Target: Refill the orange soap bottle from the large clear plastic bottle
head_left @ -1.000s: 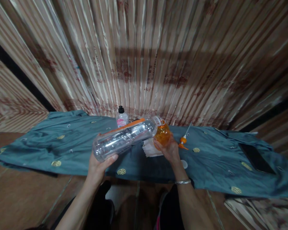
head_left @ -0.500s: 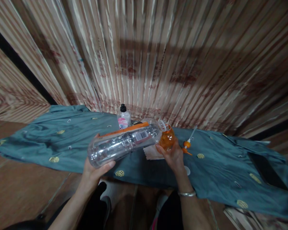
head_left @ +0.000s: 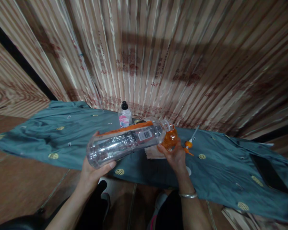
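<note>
A large clear plastic bottle (head_left: 124, 143) with an orange-edged label and a barcode lies tilted across the middle. My left hand (head_left: 96, 171) is wrapped round its base end. The bottle's open neck points right and rests at or just over the mouth of a small orange see-through bottle (head_left: 170, 139); I cannot tell if they touch. My right hand (head_left: 174, 156) grips this orange bottle from the near side. An orange and white pump top (head_left: 188, 145) with a clear tube lies just right of it. Any liquid passing between the bottles is too hard to make out.
A clear bottle with a black cap (head_left: 125, 116) stands behind the large one. Beneath my hands are a pale tissue (head_left: 154, 152) and a white disc (head_left: 188, 171). A black phone (head_left: 270, 174) lies right on the teal cloth (head_left: 81, 137). A striped curtain (head_left: 144, 57) hangs behind.
Both hands keep their grips. The large bottle's neck and the orange bottle appear slightly further right, and the large bottle sits a little flatter. The whole view has shifted slightly.
</note>
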`<state>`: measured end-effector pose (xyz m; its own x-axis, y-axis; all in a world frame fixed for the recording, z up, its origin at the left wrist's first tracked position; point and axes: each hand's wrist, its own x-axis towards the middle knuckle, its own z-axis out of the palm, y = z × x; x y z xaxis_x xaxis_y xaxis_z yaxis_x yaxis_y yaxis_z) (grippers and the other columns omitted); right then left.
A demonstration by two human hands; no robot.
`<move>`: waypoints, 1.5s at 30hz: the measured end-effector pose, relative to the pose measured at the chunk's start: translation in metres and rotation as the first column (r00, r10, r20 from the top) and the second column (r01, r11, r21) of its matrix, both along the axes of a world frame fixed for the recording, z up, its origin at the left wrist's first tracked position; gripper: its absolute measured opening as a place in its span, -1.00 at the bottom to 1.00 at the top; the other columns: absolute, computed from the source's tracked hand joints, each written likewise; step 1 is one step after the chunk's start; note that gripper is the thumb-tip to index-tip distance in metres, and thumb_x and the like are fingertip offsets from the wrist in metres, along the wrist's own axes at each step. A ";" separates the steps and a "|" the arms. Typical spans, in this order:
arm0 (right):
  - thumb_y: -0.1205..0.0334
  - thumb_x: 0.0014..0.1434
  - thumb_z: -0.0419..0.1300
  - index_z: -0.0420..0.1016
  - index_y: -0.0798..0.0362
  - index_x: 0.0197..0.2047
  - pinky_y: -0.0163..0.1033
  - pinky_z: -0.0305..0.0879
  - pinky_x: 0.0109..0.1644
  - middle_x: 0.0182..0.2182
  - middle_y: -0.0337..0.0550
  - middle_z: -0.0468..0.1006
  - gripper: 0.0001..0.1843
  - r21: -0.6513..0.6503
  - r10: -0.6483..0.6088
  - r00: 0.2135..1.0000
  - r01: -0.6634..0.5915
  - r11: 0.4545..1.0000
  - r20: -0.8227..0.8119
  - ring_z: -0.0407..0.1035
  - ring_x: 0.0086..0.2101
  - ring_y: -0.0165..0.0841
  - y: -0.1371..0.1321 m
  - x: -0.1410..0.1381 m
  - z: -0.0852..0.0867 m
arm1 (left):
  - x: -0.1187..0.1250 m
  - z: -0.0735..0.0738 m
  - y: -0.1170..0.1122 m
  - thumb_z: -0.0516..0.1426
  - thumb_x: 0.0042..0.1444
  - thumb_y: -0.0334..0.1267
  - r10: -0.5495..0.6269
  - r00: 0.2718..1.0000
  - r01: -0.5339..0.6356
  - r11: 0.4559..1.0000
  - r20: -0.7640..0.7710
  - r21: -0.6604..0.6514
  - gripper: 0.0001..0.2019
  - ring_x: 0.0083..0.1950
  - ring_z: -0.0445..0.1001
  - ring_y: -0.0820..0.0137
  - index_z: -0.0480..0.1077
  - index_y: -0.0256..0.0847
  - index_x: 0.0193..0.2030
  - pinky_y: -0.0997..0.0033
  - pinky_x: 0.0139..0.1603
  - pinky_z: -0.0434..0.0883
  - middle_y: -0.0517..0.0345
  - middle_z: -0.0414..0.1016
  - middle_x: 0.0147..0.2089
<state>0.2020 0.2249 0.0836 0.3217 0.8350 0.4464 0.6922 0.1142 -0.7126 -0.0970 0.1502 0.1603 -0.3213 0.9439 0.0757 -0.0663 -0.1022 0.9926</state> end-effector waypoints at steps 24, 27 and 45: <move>-0.60 0.03 0.27 0.41 0.20 0.29 0.20 0.61 0.02 0.00 0.32 0.71 0.12 0.007 -0.022 1.000 0.022 1.000 0.009 0.65 -0.02 0.17 -0.004 0.001 0.007 | 0.013 0.004 0.000 0.55 -0.26 -0.09 0.045 0.999 -0.045 0.999 0.006 0.016 0.16 0.05 0.68 0.12 0.20 -0.01 0.54 0.25 0.06 0.66 0.09 0.69 0.09; -0.54 0.08 0.29 0.39 0.19 0.31 0.21 0.61 0.05 0.03 0.32 0.69 0.06 0.037 -0.011 0.999 0.010 0.999 0.031 0.64 0.02 0.16 -0.005 0.000 0.005 | 0.011 0.004 0.000 0.56 -0.30 -0.05 0.052 0.998 -0.052 0.999 -0.038 -0.007 0.19 0.07 0.68 -0.01 0.21 0.09 0.54 0.04 0.10 0.67 0.13 0.69 0.10; -0.39 0.19 0.27 0.41 0.12 0.28 0.15 0.63 0.02 -0.02 0.20 0.73 -0.14 0.046 -0.021 1.000 0.020 0.999 0.003 0.66 -0.05 0.05 -0.007 -0.006 0.007 | 0.007 0.006 -0.002 0.53 -0.27 0.12 0.046 0.981 -0.052 0.998 -0.189 -0.024 0.26 0.06 0.68 0.00 0.10 -0.03 0.59 0.05 0.14 0.64 0.00 0.67 0.11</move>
<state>0.1961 0.2180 0.0911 0.3370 0.8071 0.4849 0.6971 0.1323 -0.7047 -0.0898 0.1482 0.1663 -0.3499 0.9301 0.1120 0.1264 -0.0716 0.9894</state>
